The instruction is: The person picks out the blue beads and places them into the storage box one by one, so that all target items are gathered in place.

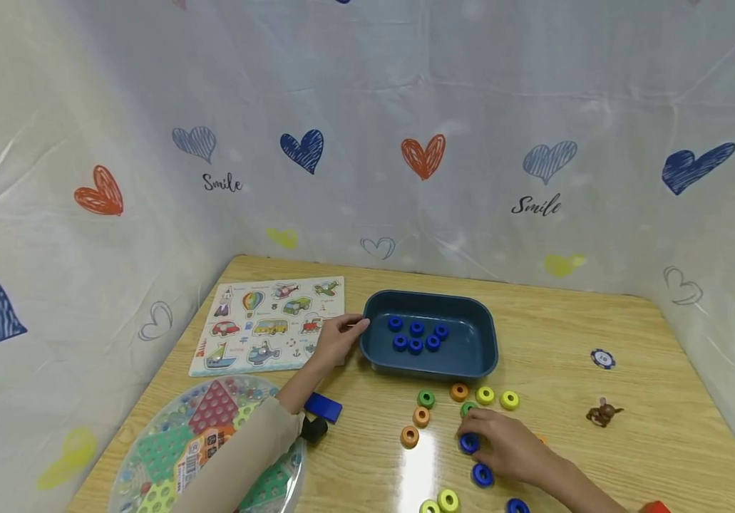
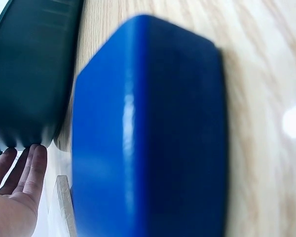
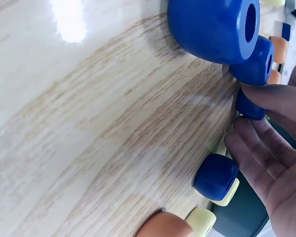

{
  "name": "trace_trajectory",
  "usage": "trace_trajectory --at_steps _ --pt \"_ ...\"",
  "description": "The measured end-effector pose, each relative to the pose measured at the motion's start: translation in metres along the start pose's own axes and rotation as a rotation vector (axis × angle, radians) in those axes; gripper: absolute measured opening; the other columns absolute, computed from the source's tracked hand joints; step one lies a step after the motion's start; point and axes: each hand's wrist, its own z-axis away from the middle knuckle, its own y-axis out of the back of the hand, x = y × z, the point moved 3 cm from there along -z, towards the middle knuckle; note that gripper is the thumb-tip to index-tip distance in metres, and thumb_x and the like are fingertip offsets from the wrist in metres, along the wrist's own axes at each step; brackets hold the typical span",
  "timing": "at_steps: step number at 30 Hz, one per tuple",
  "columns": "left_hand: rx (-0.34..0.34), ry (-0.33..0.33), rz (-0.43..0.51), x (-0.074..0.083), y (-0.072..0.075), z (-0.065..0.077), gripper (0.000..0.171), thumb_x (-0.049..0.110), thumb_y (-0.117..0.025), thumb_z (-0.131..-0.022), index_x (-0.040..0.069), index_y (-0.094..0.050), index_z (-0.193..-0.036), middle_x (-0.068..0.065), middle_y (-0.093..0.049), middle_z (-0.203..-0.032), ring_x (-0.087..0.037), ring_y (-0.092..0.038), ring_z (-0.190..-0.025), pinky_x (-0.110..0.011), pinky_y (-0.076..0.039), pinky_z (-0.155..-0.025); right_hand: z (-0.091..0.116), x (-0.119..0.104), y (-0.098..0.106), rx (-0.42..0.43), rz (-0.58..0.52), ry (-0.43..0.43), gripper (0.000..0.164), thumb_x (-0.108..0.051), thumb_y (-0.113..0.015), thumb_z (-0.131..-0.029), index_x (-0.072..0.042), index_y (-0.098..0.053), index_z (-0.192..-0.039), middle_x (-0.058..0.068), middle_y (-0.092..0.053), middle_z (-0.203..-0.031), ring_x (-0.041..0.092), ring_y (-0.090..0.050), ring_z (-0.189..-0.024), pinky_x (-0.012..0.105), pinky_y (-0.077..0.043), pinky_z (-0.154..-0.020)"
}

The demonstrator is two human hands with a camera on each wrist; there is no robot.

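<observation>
My left hand (image 1: 339,338) is at the left end of a dark blue tray (image 1: 494,335), its fairly straight fingers (image 2: 34,173) touching the outer wall. Several small blue rings (image 1: 416,328) lie inside the tray. In front of it, my right hand (image 1: 511,443) pinches a blue ring (image 1: 468,443) on the table between thumb and fingers. Another blue ring (image 1: 482,475) lies just below that one, and a green ring (image 1: 468,408) shows partly above the fingertips. In the right wrist view, one more blue ring (image 3: 216,176) sits under the palm side.
Green, orange (image 1: 409,437) and yellow rings (image 1: 510,400) lie scattered before the tray. A picture puzzle board (image 1: 271,310), a round marble game board (image 1: 162,456) and a blue block (image 1: 324,407) are at left. On the right are a poker chip (image 1: 602,358) and a brown animal figure (image 1: 603,412).
</observation>
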Motion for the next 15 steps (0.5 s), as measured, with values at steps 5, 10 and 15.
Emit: trace_trajectory --at_steps 5,10,15 --pt "0.001 0.007 -0.027 0.02 0.001 0.009 0.036 0.019 -0.062 -0.09 -0.007 -0.06 -0.115 -0.016 -0.063 -0.108 -0.021 -0.06 -0.09 -0.027 -0.05 -0.074 0.0 0.0 0.005 -0.005 -0.089 -0.034 0.029 -0.011 -0.076 -0.074 -0.018 -0.067 -0.101 -0.014 -0.054 -0.095 0.003 -0.053 -0.082 0.025 -0.048 -0.066" --pt "0.005 0.002 -0.028 0.006 0.001 0.002 0.037 0.021 -0.063 -0.09 -0.006 -0.061 -0.115 -0.016 -0.063 -0.108 -0.022 -0.06 -0.091 -0.028 -0.05 -0.074 -0.004 -0.004 0.022 0.013 -0.24 -0.042 0.029 -0.011 -0.072 -0.08 -0.008 -0.065 -0.108 -0.008 -0.056 -0.098 0.007 -0.055 -0.081 0.027 -0.05 -0.064" --pt "0.012 0.015 -0.009 -0.016 -0.001 -0.007 0.04 0.029 -0.066 -0.087 0.0 -0.064 -0.114 -0.011 -0.064 -0.107 -0.02 -0.06 -0.091 -0.029 -0.05 -0.074 -0.012 -0.005 0.047 0.128 -0.254 0.004 0.031 -0.009 -0.072 -0.081 -0.007 -0.063 -0.11 -0.003 -0.057 -0.1 0.01 -0.055 -0.084 0.03 -0.051 -0.065"
